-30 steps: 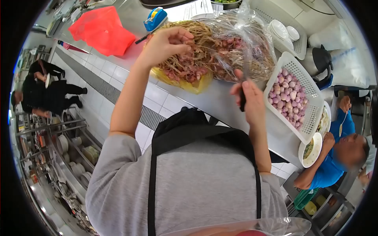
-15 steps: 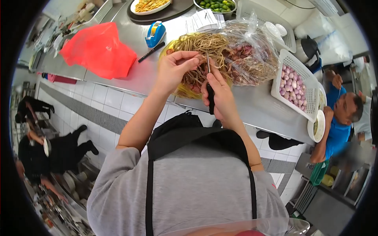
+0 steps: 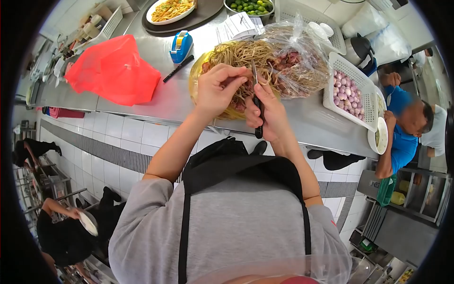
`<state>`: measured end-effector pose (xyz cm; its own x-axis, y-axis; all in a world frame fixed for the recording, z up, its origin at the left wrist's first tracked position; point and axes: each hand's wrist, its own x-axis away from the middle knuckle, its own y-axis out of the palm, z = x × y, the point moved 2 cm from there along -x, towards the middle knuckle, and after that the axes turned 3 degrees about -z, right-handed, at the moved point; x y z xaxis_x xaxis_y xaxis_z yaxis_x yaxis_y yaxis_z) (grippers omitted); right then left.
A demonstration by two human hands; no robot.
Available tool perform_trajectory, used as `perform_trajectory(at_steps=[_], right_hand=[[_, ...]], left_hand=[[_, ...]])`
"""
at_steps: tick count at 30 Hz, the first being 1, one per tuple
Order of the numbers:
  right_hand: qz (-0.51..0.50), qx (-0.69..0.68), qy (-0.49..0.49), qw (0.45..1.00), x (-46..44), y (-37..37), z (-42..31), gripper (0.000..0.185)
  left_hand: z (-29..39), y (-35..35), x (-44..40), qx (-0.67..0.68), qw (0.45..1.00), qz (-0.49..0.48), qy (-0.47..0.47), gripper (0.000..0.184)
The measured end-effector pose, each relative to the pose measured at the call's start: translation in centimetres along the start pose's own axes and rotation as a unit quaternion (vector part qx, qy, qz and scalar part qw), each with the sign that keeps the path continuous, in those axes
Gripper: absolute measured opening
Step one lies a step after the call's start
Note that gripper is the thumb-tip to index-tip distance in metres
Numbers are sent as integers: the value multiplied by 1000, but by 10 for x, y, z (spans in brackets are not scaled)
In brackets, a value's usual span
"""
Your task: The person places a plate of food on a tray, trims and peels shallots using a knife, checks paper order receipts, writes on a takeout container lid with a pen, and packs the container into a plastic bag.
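My left hand (image 3: 220, 89) is closed in a pinch over a bunch of shallots with dry stalks (image 3: 242, 52); what its fingertips hold is too small to make out. Wrapped around the black handle of a knife (image 3: 258, 131) is my right hand (image 3: 270, 110), with the blade pointing away from me, close to the left fingertips. A yellow bag (image 3: 194, 78) lies under the bunch. Against it on the right rests a clear plastic bag (image 3: 309, 71) with more stalked shallots inside. Farther right, a white basket (image 3: 373, 87) holds cleaned shallots (image 3: 347, 94).
On the steel counter (image 3: 177, 102) are a red plastic bag (image 3: 113, 73), a blue tape dispenser (image 3: 181, 47), a black marker (image 3: 178, 68), papers (image 3: 236, 27), a bowl of green limes (image 3: 250, 6) and a plate of food (image 3: 170, 10). A person in blue (image 3: 402, 128) stands at right.
The view has shifted slightly. My left hand has turned a little, and the knife is tilted differently beside it. At lower left, a co-worker carrying a plate has moved nearer.
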<state>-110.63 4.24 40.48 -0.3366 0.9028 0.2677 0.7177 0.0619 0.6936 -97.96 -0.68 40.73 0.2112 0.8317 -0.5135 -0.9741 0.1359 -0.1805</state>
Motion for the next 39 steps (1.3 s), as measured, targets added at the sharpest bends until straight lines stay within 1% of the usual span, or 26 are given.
perform_trajectory(at_steps=[1,2,5,6,7,8,9,11,12,15,16,19,22,25,26,29,30,31,32,33,34,37,38,39], right_hand=[[5,-10,3,1000,-2,1,-1,25],[10,-20,6,1000,-4,1,-1,23],[5,-44,-2,999,-8,-3,-2,17],[3,-49,-4,999,-6,-4,-3,15],[-16,-57,-4,998,-5,-4,-4,14],[-35,-64,-3,997,-4,-3,-6,14],[-56,-71,-1,996,-3,-1,-7,13],[-4,-39,-24,999,-4,-3,-9,15],[21,-23,-37,999,-5,-4,-10,16],[73,93,-79,990,-8,-3,-8,16],[68,96,-94,989,-6,0,-8,18],[44,85,-82,992,-5,2,-5,17],[7,37,-48,998,-3,4,-8,16],[9,74,-44,996,-5,1,-18,16],[28,75,-47,996,-5,0,-25,16],[30,159,-50,986,-14,-18,-46,19],[11,232,4,973,-20,-26,-48,22],[7,333,57,941,-26,-32,-52,24],[3,428,110,897,-30,-37,-54,26],[-1,517,160,841,-32,-40,-56,28],[-28,629,168,759,-34,-40,-62,32],[-4,654,131,745,-21,-15,-85,32],[-9,616,97,782,-23,-19,-88,30],[-21,526,96,845,-22,-19,-83,31]], left_hand=[[5,0,0,-73,996,-5,44,15],[3,1,0,-81,994,10,72,17],[-11,-1,0,12,1000,-10,-5,18],[-16,-3,-2,152,985,-24,-83,19],[-21,-6,-3,287,944,-38,-159,20],[-24,-5,-5,414,879,-51,-232,21],[-23,-3,-4,430,866,-41,-251,21],[-18,-1,-5,458,842,-23,-286,22],[-10,3,-7,373,882,8,-287,23],[-9,2,-7,242,938,-16,-247,25],[-6,1,-8,271,928,-11,-255,25],[-8,3,-7,305,924,-1,-233,23],[-20,1,-6,313,921,-9,-234,24],[-24,-5,-6,313,923,-23,-222,24],[-25,-9,-5,331,914,-15,-233,24],[-26,-19,-7,376,891,4,-256,24],[-24,-20,-8,384,886,8,-259,25],[-22,-22,-7,391,881,12,-264,25],[-21,-22,-6,391,879,15,-272,26],[-20,-23,-5,391,877,17,-278,28],[-19,-24,-8,391,876,20,-280,29],[-17,-24,-5,402,871,11,-282,30],[-17,-24,-5,414,866,14,-282,30],[-17,-24,-5,426,860,16,-281,30]])
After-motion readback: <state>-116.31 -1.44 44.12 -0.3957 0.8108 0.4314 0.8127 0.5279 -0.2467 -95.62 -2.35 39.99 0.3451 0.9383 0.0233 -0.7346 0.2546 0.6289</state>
